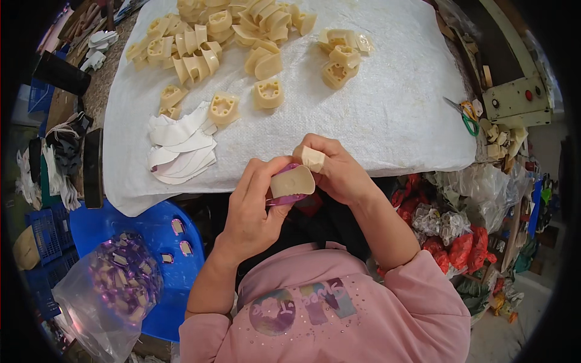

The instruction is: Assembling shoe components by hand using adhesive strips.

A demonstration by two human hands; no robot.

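My left hand (256, 199) grips a cream shoe heel (293, 183) whose sides are wrapped in shiny purple material. Its smooth, curved cream face is turned up. Close by on its right, my right hand (334, 169) is closed, with beige tape (313, 159) around one digit; whatever its fingers hold, if anything, is hidden. Ahead of my hands, on the white-covered table, lies a fanned stack of thin white cut pieces (184, 145). Bare cream heels (224, 107) stand just beyond it, and a large pile of them (196, 51) lies farther back.
A smaller heel cluster (341, 60) lies farther right. Scissors (469, 118) with green and orange handles rest at the right table edge. On my left, a blue plastic chair (175, 287) bears a clear bag (127, 278) of purple-wrapped heels and several loose ones. Red bags (461, 248) fill the right side.
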